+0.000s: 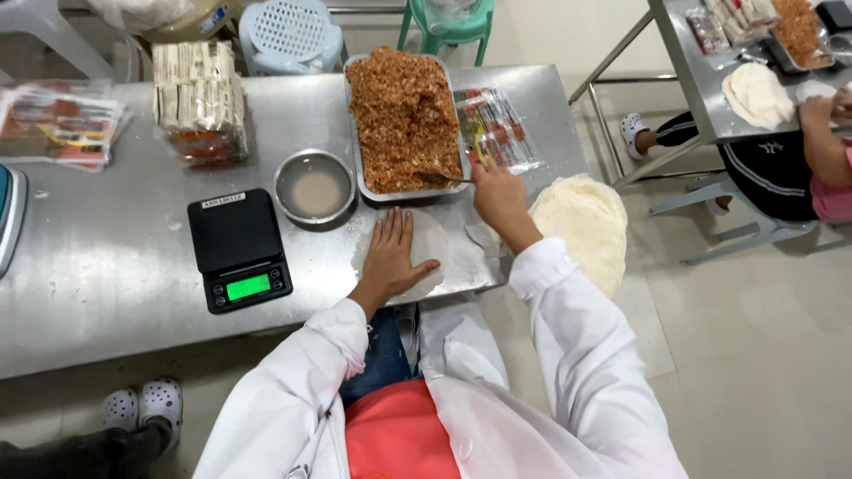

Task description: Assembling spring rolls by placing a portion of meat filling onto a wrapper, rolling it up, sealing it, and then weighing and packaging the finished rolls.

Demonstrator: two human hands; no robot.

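Now | left hand [390, 253] flat on wrapper [424, 253] | right hand [499, 197] grip closed on spoon [441, 179]

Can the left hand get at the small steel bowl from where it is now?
Probably yes: the left hand lies flat on the round wrapper, and the steel bowl sits just ahead to its left, with only bare table between.

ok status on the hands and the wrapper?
Left hand flat on round wrapper. Right hand holds spoon in tray of filling. Small bowl and scale alongside, not blocking.
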